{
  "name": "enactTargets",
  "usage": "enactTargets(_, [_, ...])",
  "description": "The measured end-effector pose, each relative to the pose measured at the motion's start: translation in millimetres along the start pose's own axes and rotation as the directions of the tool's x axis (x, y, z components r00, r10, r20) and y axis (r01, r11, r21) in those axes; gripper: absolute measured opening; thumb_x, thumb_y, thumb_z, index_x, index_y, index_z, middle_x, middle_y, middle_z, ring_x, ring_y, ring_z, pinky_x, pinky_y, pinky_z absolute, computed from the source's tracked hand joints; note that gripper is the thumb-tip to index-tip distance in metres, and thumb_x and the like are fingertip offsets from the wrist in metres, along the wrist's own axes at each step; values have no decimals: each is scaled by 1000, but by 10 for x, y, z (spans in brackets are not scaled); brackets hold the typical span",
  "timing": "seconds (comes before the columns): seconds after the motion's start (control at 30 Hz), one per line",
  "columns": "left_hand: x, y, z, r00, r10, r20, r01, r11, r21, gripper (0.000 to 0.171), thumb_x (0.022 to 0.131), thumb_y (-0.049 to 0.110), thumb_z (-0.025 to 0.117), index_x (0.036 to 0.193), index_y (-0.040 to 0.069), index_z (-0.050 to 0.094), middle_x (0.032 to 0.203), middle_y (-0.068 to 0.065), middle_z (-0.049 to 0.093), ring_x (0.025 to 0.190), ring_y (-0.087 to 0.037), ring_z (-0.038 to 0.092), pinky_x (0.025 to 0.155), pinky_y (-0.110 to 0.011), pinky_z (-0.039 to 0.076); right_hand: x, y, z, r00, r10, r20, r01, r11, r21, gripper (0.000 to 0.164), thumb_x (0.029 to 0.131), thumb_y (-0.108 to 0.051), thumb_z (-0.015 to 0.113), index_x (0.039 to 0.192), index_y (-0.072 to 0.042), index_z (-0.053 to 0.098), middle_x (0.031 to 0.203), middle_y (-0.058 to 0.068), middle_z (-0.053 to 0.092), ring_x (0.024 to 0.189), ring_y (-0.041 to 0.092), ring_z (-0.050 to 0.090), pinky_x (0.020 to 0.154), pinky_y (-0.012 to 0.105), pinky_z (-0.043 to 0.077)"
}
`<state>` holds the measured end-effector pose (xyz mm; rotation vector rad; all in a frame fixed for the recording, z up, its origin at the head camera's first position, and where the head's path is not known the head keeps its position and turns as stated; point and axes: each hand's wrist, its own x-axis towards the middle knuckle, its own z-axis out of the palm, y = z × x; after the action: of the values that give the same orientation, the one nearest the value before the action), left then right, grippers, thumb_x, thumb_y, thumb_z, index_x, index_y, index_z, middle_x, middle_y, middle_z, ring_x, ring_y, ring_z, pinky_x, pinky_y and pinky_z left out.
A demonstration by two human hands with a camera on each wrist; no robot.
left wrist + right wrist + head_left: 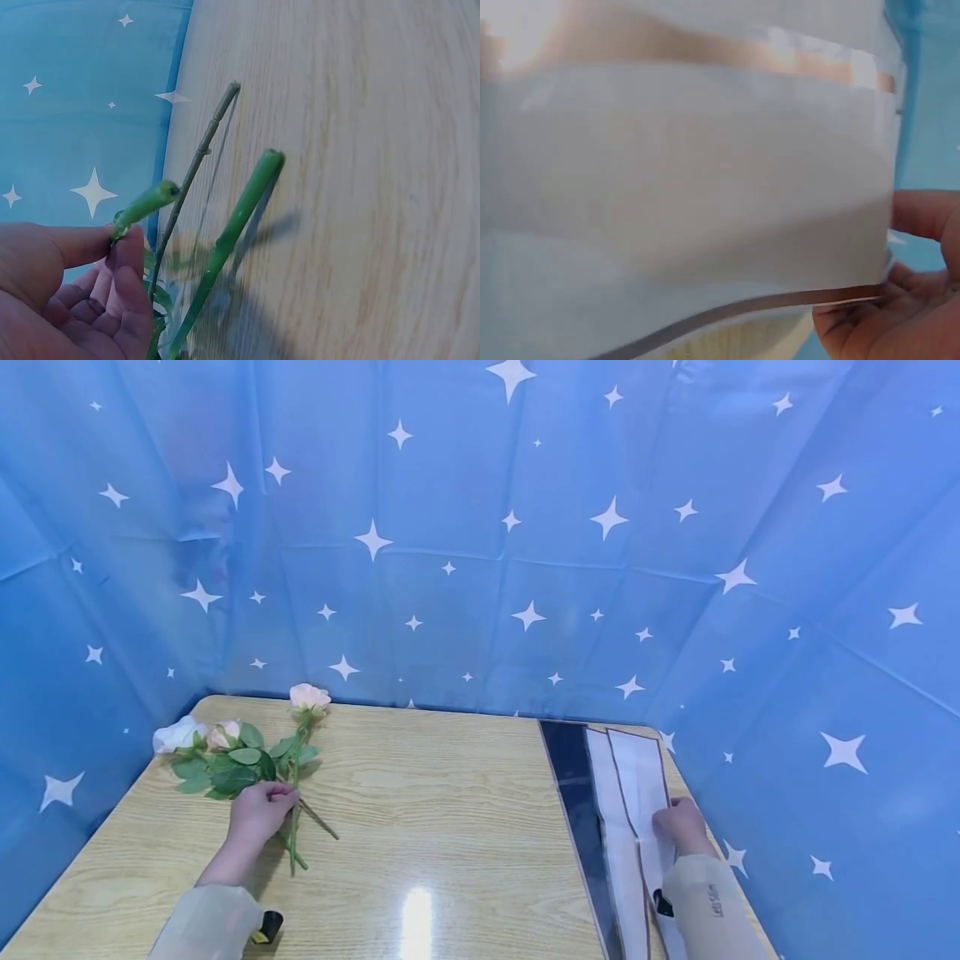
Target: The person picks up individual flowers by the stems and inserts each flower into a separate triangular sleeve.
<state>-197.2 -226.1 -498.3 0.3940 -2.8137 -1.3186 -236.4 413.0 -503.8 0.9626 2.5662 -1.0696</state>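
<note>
At the table's left, my left hand (258, 812) pinches a green flower stem between thumb and fingers. In the left wrist view, the cut end of this stem (150, 202) sticks out past the fingertips. A pale pink rose (309, 697) heads the upright stem by that hand. Beside it lie a white rose (180, 735) and another pale pink rose (222, 735) with green leaves (232, 775). My right hand (681, 825) holds the right edge of a white, brown-bordered wrapping sheet (637, 768), its fingers curling under the edge in the right wrist view.
Left of the top sheet lie another white sheet (613, 835) and a dark navy sheet (572, 785). A thin brown stem (199, 157) and a thicker green stem (244, 210) extend over the wooden table (450, 793). Blue star-patterned cloth (450, 485) encloses the back and sides.
</note>
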Motion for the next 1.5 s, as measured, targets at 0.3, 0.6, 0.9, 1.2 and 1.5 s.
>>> enactTargets(0.3, [2,4,13,998,44,-38,-44,999,9,33,93,21,58,109,-8,60,92,-16,64,83,-26,61,64,-27,45,34,-48,-54,995,-95,-25,95,995,27,49,98,-15,35,140,10,30,141,35,30,130,51,28,106,61,30])
enactTargets(0.6, [6,22,50,995,73,-68,-74,997,-21,31,94,20,58,111,-7,60,89,-10,61,78,-17,56,68,-28,43,-113,-196,-40,984,-135,-120,154,973,171,49,96,-17,42,139,5,36,140,32,35,128,49,33,106,59,31])
enactTargets(0.9, [-34,135,52,990,71,-123,-82,993,-86,28,95,21,57,110,-3,59,90,-9,58,75,-10,51,63,-19,43,-407,-387,13,935,-257,-243,318,912,258,42,91,-9,49,128,10,46,127,34,48,114,45,50,97,49,44])
enactTargets(1.2, [-46,220,83,976,111,-186,-138,981,-139,27,93,26,60,106,2,62,88,-6,61,69,1,49,61,-15,43,-678,-701,135,919,-286,-272,381,822,423,32,93,-12,53,121,3,52,120,21,60,88,3,59,69,9,45])
enactTargets(1.5, [-70,288,127,959,141,-246,-185,969,-166,20,92,17,63,104,1,62,84,-4,60,67,2,48,58,-12,42,-994,-985,304,896,-374,-241,437,634,638,20,94,-6,54,113,-3,52,79,-20,62,75,0,58,64,17,47])
